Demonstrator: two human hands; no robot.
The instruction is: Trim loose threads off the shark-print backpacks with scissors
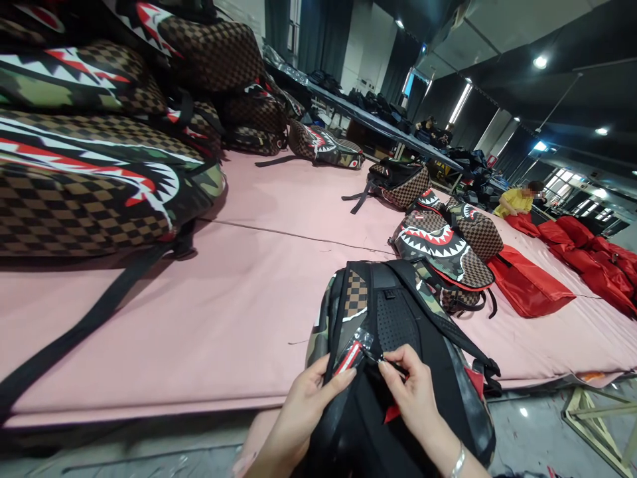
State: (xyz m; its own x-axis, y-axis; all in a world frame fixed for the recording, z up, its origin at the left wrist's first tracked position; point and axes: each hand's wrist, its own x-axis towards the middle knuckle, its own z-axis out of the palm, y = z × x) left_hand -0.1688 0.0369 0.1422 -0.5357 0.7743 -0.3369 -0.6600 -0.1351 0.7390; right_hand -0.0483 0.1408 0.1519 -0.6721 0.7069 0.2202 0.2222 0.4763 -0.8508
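A black backpack (398, 318) with checkered and camouflage panels lies at the table's front edge, its mesh back and shoulder straps facing up. My left hand (313, 401) is closed on its left side, with the thumb over the strap beside a red-and-white tag (349, 357) in clear plastic. Just right of that tag, my right hand (411, 392) pinches something small and dark against the back panel; I cannot make out what it is. A scrap of red (392, 414) shows below my right fingers.
Shark-mouth backpacks (74, 179) are piled at the left of the pink-covered table (239, 312). Several more bags (438, 245) lie beyond mine, near red fabric bags (532, 282). A person in yellow (515, 200) is at the far right. A loose black strap (94, 318) crosses the left.
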